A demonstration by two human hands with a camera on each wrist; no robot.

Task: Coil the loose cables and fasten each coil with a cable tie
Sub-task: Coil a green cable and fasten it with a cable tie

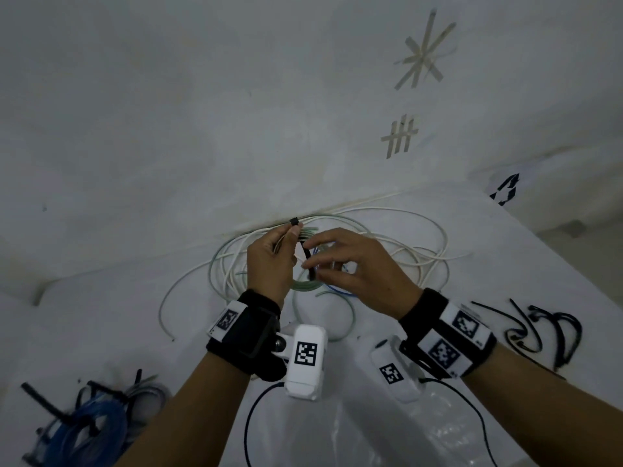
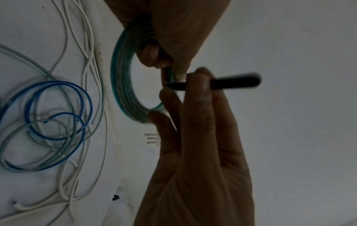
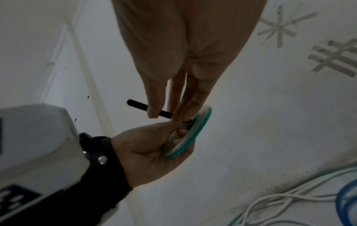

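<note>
A coil of pale green cable (image 1: 305, 286) (image 2: 123, 85) (image 3: 193, 137) hangs above the white table, gripped by my left hand (image 1: 269, 264) (image 2: 158, 59) (image 3: 154, 149) with fingers curled through it. A black cable tie (image 1: 307, 259) (image 2: 237, 81) (image 3: 138, 104) runs round the bundle by my left thumb. Its small square head sticks up above that thumb in the head view. My right hand (image 1: 337, 261) (image 2: 197, 107) (image 3: 168, 107) pinches the tie's strap between thumb and fingers, and the free end pokes out past them.
Loose white and pale green cables (image 1: 404, 237) and a blue cable (image 2: 58, 110) sprawl on the table under my hands. Tied blue coils (image 1: 91, 429) lie at the near left. Spare black ties (image 1: 539, 332) lie at the right, near the table's edge. A wall stands close behind.
</note>
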